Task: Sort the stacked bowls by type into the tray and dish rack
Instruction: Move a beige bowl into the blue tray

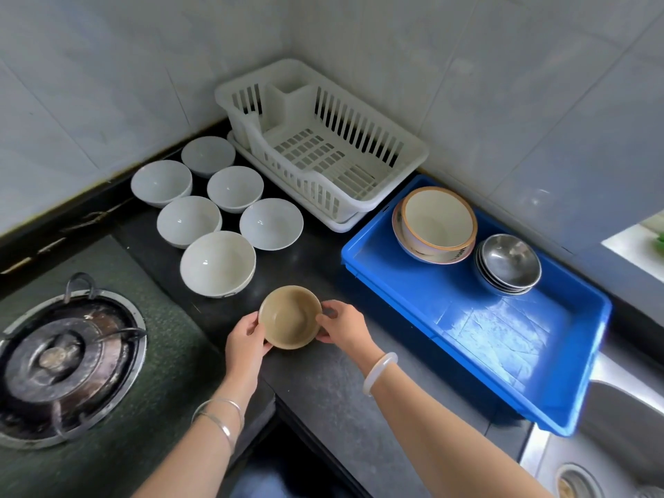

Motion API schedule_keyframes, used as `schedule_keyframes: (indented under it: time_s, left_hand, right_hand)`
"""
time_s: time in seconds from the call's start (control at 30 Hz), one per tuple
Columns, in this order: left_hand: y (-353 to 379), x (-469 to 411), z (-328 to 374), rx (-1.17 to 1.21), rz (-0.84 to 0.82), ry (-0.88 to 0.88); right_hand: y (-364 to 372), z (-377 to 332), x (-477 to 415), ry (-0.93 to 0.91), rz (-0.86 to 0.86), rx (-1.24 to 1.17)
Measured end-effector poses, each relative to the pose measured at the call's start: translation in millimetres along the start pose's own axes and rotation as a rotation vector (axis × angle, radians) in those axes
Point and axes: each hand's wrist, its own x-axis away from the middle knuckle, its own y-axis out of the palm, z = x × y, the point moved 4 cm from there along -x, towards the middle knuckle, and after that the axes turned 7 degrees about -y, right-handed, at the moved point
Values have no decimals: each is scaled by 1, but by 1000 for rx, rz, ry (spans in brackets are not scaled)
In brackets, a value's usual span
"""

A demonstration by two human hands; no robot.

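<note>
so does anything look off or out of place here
Nothing spilled or broken. The blue tray looks oddest: its near corner seems to hang past the counter over the sink. The dish rack holds no bowls, while six white bowls sit beside it.

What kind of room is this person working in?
Most likely a home kitchen: a gas burner sits at the left, a white plastic dish rack stands in the tiled corner, and part of a steel sink shows at the lower right.
</note>
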Motion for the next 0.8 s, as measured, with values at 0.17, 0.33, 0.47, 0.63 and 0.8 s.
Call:
schedule_keyframes:
  time_s: [0.17,0.33,0.47,0.63,0.8]
  left_hand:
    - [21,12,22,8,-52,51]
    - [69,37,56,20,-201,95]
    - [117,58,71,-1,-336,98]
    - [202,92,65,-118,-526,61]
    - [283,124,35,-235,-668,16]
  right_hand:
    - [-17,-2,10,-44,121,-128]
    - [-75,-1,32,-110,323,-272]
    - [-122,10,48,-121,458,-391]
    - [-187,51,72,-98,650,-544]
    - [-231,110,102,-3,813,-721]
